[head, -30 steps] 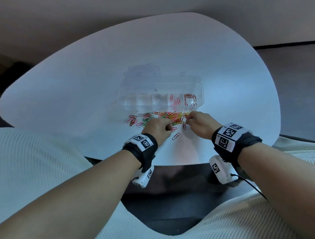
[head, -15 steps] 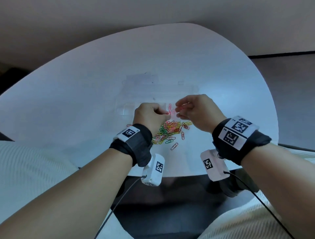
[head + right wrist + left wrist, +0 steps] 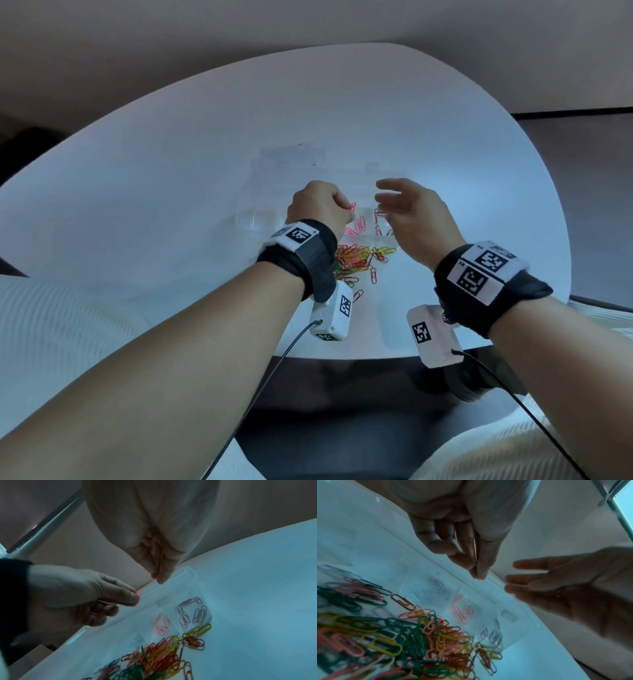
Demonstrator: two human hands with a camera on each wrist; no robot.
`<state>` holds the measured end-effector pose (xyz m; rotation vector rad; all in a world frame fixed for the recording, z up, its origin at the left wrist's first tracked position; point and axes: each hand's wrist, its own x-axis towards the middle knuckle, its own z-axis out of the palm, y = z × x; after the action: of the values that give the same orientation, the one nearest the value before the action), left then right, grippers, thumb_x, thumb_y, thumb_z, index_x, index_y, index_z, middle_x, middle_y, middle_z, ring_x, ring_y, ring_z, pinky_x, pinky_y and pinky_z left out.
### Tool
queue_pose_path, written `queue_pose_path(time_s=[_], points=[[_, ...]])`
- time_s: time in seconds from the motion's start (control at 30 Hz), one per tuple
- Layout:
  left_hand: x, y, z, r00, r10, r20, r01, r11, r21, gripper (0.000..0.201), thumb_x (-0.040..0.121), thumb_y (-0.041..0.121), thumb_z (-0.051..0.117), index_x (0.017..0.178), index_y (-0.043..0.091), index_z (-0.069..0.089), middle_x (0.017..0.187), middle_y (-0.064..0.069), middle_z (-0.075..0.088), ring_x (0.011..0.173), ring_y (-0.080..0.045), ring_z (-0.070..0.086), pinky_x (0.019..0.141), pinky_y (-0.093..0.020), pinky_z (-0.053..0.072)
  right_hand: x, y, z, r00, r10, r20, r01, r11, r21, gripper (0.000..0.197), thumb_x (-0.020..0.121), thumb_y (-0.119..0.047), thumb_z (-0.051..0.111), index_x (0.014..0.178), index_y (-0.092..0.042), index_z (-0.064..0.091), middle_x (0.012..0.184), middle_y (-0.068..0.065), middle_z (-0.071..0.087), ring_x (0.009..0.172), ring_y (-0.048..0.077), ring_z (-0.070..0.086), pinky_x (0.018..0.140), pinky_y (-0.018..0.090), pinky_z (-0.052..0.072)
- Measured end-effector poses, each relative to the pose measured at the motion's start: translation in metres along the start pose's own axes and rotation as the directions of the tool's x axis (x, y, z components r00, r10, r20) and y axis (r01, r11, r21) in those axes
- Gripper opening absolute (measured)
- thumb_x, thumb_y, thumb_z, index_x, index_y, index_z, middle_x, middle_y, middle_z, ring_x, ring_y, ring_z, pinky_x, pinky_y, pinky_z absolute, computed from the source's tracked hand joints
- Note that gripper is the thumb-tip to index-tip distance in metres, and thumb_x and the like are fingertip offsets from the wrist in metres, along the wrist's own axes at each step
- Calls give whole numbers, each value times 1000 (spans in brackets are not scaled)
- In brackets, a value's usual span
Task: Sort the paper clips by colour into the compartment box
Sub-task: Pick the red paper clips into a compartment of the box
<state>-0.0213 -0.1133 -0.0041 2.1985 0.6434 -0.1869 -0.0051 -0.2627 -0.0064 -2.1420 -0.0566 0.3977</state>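
A pink paper clip (image 3: 352, 206) is pinched between the thumb and fingertips of the left hand (image 3: 317, 207), held above the clear compartment box (image 3: 260, 219) on the white table (image 3: 171, 178). In the left wrist view only the tip of the clip shows below the closed grip. Under that hand, one compartment of the box holds a few pink clips (image 3: 358, 226); the compartment next to it, at the box's right end, holds several darker red clips (image 3: 188, 609). Another compartment further left seems to hold pale clips, too blurred to tell their colour. The right hand (image 3: 412, 219) hovers over the box's right end with fingers spread and relaxed, holding nothing. On the near side of the box, just beside its front wall, lies the mixed pile of paper clips (image 3: 356, 262) in green, yellow, orange, red and pink, with a few strays nearer the table's edge. Both wrists wear black bands with printed markers and small white camera units.
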Motion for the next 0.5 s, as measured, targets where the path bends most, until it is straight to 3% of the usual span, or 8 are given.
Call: queue_pose_path(time_s=[0.07,0.2,0.3,0.4,0.5], points=[[0,4,3,1000,7,27,-8,998,56,12,75,22,79,84,26,71,88,3,71,74,-17,64,66,-24,47,-1,3,-5,999,4,-32,-2,998,69,52,84,9,41,120,-23,61,108,1,70,100,9,66,94,32,53],[0,5,3,998,29,56,-33,996,81,29,78,19,76,106,27,70,97,2,72,87,-18,67,74,-24,50,-6,3,-6,1000,8,5,-9,984,176,58,81,19,35,114,-20,63,106,5,70,100,12,67,95,33,53],[-19,3,0,991,134,29,-136,986,100,26,82,16,69,103,30,69,94,9,71,87,-13,66,78,-24,52,-8,-3,-9,999,44,17,-46,988,148,45,79,14,38,97,-16,67,90,4,73,87,17,71,83,36,58],[-47,-8,2,984,161,79,-172,971,168,15,82,15,63,85,29,67,81,13,67,77,-11,64,71,-24,51,-11,-6,-14,985,103,140,-81,985,-153,35,80,5,43,80,-17,71,77,0,73,73,18,71,68,36,61],[-63,-30,17,963,123,238,-192,937,291,12,84,16,63,80,27,65,84,9,66,81,-15,63,72,-27,51,-17,7,-9,938,190,289,-27,874,-486,25,86,-6,57,84,-22,75,84,-2,70,72,15,67,72,31,59]])
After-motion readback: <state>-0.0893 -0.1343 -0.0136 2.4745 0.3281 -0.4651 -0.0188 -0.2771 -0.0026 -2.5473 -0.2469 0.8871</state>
